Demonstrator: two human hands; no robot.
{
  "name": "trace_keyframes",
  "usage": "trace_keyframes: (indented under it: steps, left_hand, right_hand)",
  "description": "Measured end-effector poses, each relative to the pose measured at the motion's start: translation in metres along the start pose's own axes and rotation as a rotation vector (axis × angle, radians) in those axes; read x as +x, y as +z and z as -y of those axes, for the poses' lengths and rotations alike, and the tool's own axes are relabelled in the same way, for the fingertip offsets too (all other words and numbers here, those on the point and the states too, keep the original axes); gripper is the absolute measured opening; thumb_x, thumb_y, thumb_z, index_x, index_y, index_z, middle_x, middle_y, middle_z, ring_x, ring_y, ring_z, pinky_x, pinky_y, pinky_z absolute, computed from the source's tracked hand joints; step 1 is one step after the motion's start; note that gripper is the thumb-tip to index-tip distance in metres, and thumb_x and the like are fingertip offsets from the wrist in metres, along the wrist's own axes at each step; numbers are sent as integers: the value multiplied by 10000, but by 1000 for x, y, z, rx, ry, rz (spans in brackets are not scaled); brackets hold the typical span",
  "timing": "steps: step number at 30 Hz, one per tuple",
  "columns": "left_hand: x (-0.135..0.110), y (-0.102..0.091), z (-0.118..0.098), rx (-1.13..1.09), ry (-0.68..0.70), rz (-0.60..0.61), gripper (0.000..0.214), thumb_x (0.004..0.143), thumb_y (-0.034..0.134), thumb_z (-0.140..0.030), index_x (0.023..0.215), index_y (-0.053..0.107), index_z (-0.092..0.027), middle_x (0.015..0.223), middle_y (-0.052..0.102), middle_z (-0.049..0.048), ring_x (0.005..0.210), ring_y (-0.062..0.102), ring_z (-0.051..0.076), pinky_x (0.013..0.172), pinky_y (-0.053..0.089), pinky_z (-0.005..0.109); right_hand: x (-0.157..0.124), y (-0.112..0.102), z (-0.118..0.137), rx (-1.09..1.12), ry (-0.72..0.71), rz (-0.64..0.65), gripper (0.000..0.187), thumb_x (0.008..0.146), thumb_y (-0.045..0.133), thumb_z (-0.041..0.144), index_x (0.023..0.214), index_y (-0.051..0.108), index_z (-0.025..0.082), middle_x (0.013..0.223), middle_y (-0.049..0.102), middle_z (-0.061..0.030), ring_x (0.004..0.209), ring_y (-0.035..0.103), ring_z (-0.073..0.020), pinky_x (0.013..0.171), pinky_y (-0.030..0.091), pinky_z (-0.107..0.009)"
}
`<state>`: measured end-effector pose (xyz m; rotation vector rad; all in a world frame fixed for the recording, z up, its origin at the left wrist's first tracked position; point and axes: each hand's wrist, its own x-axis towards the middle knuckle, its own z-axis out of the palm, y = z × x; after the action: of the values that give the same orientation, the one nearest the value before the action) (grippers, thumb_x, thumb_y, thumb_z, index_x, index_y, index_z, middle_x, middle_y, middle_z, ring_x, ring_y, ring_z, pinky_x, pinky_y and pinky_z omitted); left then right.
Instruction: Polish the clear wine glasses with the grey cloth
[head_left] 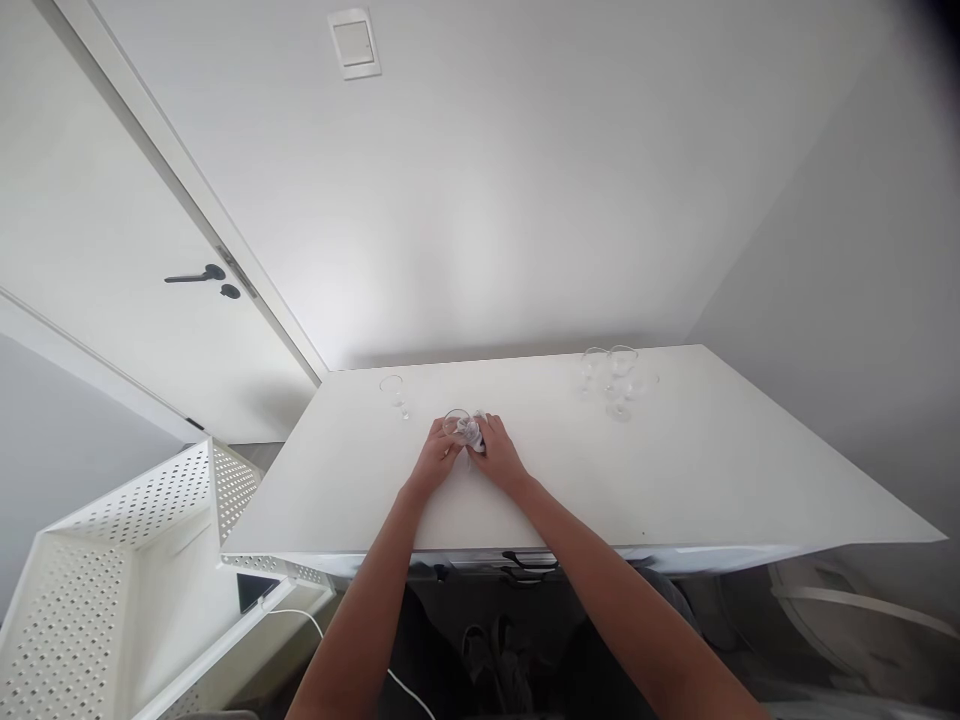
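Note:
Near the middle of the white tabletop (360, 470), my left hand (435, 458) is closed round a clear stemmed glass (456, 425), its rim facing up and towards me. My right hand (499, 455) presses a small crumpled white cloth (480, 432) against the glass's right side. The fingers hide much of the glass's lower part. A second stemmed glass (391, 388) stands to the left, beyond my left hand. Farther right, several clear stemmed glasses (619, 385) stand close together near the back edge.
A wall (487, 200) with a light switch (354, 43) rises behind the table. At left is a door with a dark handle (195, 275). A white perforated rack (172, 520) and a white cable (300, 612) are at lower left. Dark drawer handles (529, 562) show below the front edge.

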<state>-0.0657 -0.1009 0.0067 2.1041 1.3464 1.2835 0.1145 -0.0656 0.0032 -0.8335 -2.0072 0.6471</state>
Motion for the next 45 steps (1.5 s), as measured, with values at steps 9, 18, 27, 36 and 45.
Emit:
trace_keyframes:
  steps: [9,18,27,36,45]
  left_hand:
    - [-2,-8,-18,-269,-182,-266,343,889,684,-527,1070,697,-236,1373,592,139,1266,566,292,969,500,435]
    - [-4,-12,-21,-844,-257,31,756,833,699,-638,1415,562,-176,1355,640,234,1203,643,353,949,529,487]
    - [-3,-13,-18,-625,-257,-325,580,771,817,-511,1230,670,-188,1146,744,163,1039,714,296,969,522,475]
    - [-3,-12,-14,-840,-213,-173,696,735,829,-572,1301,657,-206,1278,689,191,1110,706,345,985,527,522]
    - [1,-17,0,-733,-210,-500,638,784,831,-468,1349,564,-341,1494,518,127,1375,546,339,1085,501,466]
  right_hand:
    - [-5,-7,9,687,368,246,330,894,646,519,911,615,190,777,580,-22,708,537,-175,693,522,-356]
    - [-5,-23,14,1101,510,732,383,782,778,505,893,672,154,773,675,-64,711,648,-204,706,534,-351]
    - [-3,-10,20,653,323,337,290,773,768,442,862,664,187,813,671,-24,756,615,-183,731,502,-317]
    - [-1,-21,17,937,376,561,333,680,837,380,885,700,156,806,690,-41,750,663,-204,721,522,-335]
    - [12,-29,-1,908,551,-316,411,818,733,511,1132,686,250,1111,706,-60,998,641,-215,817,529,-318]
